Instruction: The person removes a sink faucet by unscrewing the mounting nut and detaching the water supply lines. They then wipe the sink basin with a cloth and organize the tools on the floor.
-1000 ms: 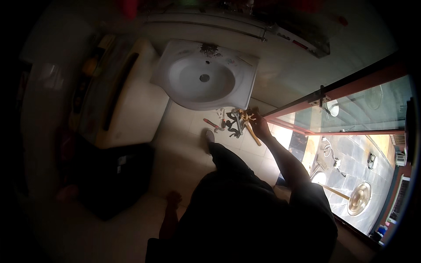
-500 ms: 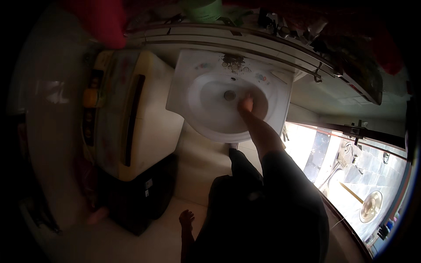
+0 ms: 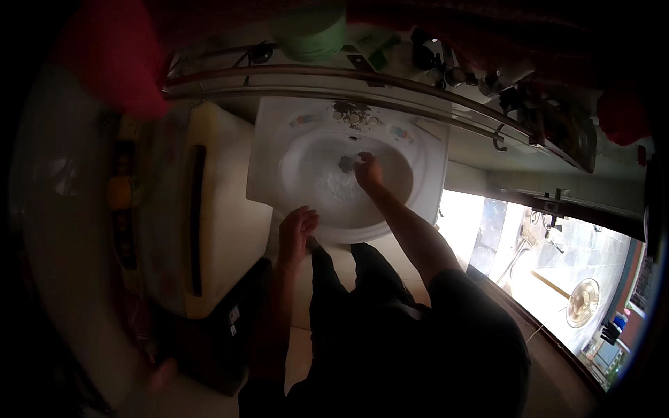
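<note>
Right hand [image 3: 367, 171] at basin [image 3: 275, 167] drain [image 3: 345, 164]

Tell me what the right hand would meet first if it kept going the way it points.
Probably the drain at the bottom of the basin: the right hand reaches into the bowl with its fingertips right beside it. Depth is unclear, so whether they already touch cannot be told.

You stand in a small, dim washroom w/ a pale floor [image 3: 313, 348]. On your left is a cream-coloured appliance [image 3: 216, 230], maybe a washing machine, w/ a dark box [image 3: 216, 341] below it. A curved metal rail [image 3: 362, 80] runs along the wall, and a shelf w/ a green container [image 3: 310, 31] sits above it. Strong daylight comes from a window [image 3: 557, 272] at your right. A red cloth [image 3: 115, 59] hangs top left.
</note>
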{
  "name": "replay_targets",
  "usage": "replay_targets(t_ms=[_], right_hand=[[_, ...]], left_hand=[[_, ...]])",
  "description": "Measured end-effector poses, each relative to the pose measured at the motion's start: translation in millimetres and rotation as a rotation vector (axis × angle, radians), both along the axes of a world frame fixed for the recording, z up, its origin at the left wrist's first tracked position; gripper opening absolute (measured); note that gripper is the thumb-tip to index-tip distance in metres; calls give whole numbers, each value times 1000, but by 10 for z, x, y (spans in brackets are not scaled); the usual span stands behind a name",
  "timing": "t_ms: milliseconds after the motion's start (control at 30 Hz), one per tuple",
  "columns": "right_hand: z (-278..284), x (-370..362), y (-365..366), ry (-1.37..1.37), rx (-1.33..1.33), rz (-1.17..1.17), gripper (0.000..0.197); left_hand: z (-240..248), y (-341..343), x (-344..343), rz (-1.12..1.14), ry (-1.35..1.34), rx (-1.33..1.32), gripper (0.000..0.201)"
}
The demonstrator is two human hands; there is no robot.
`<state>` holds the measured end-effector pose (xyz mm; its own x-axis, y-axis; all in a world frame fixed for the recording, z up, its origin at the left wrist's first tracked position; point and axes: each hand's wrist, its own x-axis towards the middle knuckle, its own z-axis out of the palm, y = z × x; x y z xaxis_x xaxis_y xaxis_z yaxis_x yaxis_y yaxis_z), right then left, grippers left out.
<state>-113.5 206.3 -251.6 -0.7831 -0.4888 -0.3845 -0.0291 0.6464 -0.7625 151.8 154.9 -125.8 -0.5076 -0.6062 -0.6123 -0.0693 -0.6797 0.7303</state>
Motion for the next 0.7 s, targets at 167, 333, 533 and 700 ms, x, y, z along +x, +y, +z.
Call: replay_targets(t_ms=[167, 333, 533, 700], right_hand=[[-689, -130, 329, -66, 162, -144, 31], [409, 535, 11, -925, -587, -304, 24], [858, 808, 36, -14, -506, 209, 38], [852, 671, 228, 432, 198, 161, 50]], left_hand=[[-696, -375, -1242, -52, -13, 378, 56], [-1359, -553, -1279, -60, 99, 550, 59], [-1318, -582, -1526, -22, 536, 888, 73], [-583, -633, -1452, -419, 383, 608, 80]])
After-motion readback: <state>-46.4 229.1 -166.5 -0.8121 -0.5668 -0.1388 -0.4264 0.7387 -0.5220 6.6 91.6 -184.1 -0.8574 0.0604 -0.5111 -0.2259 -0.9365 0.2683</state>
